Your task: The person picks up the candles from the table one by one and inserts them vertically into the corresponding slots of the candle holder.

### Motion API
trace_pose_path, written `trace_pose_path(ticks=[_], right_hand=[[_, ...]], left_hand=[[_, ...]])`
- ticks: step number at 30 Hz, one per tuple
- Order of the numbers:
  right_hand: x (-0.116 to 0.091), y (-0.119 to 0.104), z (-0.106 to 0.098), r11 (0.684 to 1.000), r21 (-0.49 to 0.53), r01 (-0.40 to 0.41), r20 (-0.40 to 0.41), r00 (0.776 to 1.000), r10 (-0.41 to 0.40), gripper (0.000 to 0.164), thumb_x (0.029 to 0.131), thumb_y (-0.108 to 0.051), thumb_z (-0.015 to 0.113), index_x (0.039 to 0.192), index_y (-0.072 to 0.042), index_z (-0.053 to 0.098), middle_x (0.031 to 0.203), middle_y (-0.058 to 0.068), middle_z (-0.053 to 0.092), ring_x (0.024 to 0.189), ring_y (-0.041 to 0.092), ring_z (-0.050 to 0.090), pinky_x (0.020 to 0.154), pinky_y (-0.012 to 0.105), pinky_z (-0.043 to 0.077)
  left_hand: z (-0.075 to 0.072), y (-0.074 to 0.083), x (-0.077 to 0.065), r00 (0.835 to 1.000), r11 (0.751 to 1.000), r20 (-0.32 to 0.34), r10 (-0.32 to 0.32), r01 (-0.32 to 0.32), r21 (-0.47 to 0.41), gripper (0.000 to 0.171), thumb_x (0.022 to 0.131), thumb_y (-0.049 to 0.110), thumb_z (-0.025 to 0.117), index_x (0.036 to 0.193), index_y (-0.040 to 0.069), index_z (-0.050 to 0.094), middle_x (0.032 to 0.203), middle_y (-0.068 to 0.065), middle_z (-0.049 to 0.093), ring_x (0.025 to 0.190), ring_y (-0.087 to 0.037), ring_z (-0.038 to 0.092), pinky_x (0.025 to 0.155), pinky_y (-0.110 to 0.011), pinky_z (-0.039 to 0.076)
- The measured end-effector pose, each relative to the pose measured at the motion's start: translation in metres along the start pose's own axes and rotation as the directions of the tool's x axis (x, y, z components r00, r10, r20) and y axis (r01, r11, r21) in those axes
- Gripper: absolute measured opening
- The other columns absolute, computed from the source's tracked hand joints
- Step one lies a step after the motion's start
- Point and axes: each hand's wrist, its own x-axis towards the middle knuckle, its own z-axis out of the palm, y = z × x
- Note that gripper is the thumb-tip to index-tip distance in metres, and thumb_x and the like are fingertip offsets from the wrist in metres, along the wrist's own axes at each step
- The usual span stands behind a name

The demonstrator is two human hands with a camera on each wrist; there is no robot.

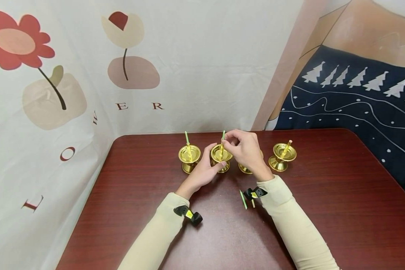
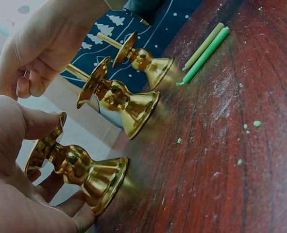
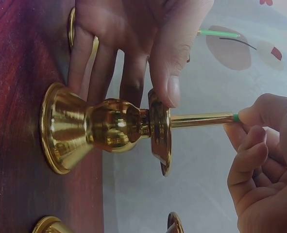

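My left hand [image 1: 206, 168] grips a brass candle holder [image 3: 116, 124], its thumb on the dish rim and its fingers behind the stem. The holder stands upright on the table. From its dish rises a thin brass tube [image 3: 201, 120], and a green candle [image 3: 236, 117] shows at the tube's top. My right hand [image 1: 248, 150] pinches that candle between thumb and forefinger. In the right wrist view most of the candle is hidden by the fingertips and the tube. To the left, another brass holder [image 1: 189, 167] has a green candle [image 1: 187, 138] upright in its tube.
Right of my hands stand a partly hidden brass holder [image 1: 245, 168] and another brass holder [image 1: 281, 157], no candle showing above its tube. A green candle [image 2: 206, 56] and a yellowish candle [image 2: 204, 46] lie on the dark red table [image 1: 121, 210]. Green crumbs [image 2: 257, 124] dot the surface.
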Motion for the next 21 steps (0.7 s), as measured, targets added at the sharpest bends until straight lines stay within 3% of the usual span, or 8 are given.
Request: trace_pose_path(ticks=[21], right_hand=[[-0.0013,0.0003,0.0013,0.999,0.01,-0.031,-0.001,1.0,0.031,0.006,0.09,-0.001,0.083,0.089,-0.006,0.08,0.071,0.002,0.067,0.063,0.015,0.058,0.058,0.02,0.041]], left_hand=[[0.0,-0.0008,0.0009,1.0,1.0,0.001,0.004,-0.004,-0.009,0.077,0.107,0.018,0.071,0.17,0.01,0.026,0.159,-0.025,0.05,0.146,-0.037,0.051,0.125,-0.053,0.034]])
